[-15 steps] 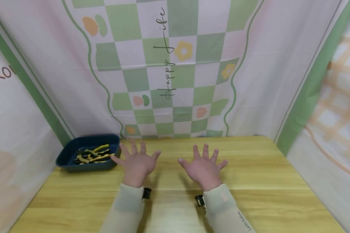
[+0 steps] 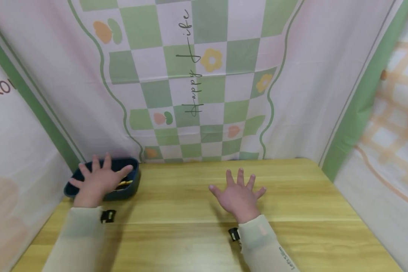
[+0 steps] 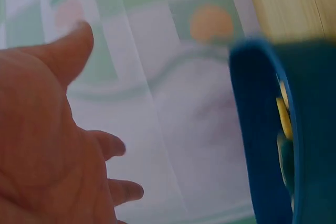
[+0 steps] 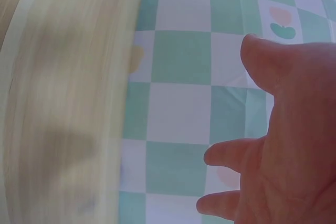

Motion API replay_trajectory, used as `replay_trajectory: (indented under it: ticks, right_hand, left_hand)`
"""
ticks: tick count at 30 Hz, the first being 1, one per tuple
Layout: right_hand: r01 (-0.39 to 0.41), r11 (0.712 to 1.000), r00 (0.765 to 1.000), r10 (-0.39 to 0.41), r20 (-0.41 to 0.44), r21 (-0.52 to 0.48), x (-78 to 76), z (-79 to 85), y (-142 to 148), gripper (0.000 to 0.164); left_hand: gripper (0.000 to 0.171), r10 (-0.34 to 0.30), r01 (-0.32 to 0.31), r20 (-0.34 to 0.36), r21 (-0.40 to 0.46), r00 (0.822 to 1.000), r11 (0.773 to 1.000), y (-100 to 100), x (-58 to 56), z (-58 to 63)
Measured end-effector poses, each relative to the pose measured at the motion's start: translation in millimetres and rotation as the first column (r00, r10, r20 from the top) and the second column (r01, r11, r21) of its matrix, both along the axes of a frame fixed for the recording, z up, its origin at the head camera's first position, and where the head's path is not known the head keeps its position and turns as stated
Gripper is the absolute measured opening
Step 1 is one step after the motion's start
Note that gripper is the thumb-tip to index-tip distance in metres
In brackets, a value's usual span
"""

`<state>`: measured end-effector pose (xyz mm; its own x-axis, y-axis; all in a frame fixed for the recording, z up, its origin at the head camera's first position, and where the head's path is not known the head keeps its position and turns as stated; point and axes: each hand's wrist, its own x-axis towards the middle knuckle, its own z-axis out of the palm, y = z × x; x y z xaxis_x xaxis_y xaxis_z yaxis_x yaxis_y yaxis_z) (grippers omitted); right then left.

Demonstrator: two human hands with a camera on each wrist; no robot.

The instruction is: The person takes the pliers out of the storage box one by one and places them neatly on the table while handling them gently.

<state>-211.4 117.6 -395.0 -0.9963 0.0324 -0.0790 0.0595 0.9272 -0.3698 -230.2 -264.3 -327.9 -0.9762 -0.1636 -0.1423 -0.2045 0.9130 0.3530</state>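
My left hand (image 2: 98, 182) hovers over a dark blue bin (image 2: 136, 181) at the table's far left, its fingers spread and nothing held. Part of the bin's contents shows past the thumb: thin yellow and dark pieces (image 2: 125, 183), whose kind I cannot tell; the hand hides the others. In the left wrist view the bin's rim (image 3: 296, 145) stands to the right of the palm, apart from it. Above the middle-right of the table, my right hand (image 2: 239, 196) is held with fingers spread, also holding nothing.
The wooden table (image 2: 176, 211) reaches back to a checked green and white curtain (image 2: 210, 88) with printed lettering. More cloth hangs along the left and right sides. A black wrist strap (image 2: 108, 216) sits at the left cuff, another strap (image 2: 234, 234) at the right.
My left hand has moved left, from beside the bin to above it, and now covers most of the pieces inside. The right hand has stayed nearly still.
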Motion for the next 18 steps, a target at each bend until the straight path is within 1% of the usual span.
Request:
replay_trajectory:
  ticks: [5, 10, 15, 18]
  right_hand:
    - [0.000, 1.000, 1.000, 0.000, 0.003, -0.007, 0.3, -0.1, 1.1, 0.109]
    - [0.001, 1.000, 1.000, -0.001, 0.003, -0.013, 0.4, -0.2, 1.9, 0.109]
    - [-0.001, 1.000, 1.000, 0.001, 0.006, -0.013, 0.5, -0.8, 2.6, 0.109]
    - [0.000, 1.000, 1.000, 0.000, 0.009, -0.011, 0.6, -1.1, 2.9, 0.109]
  left_hand:
    - [0.126, -0.020, 0.019, 0.030, 0.039, 0.999, 0.999, -47.2, 2.8, 4.0]
    - [0.129, -0.033, 0.030, 0.054, 0.065, 0.998, 0.997, -81.9, 7.3, 5.9]
    - [0.128, -0.090, 0.086, 0.036, 0.102, 0.995, 0.991, -115.8, 6.0, -1.2]
    - [0.126, -0.117, 0.109, 0.047, 0.137, 0.992, 0.985, -131.4, 5.6, -6.1]
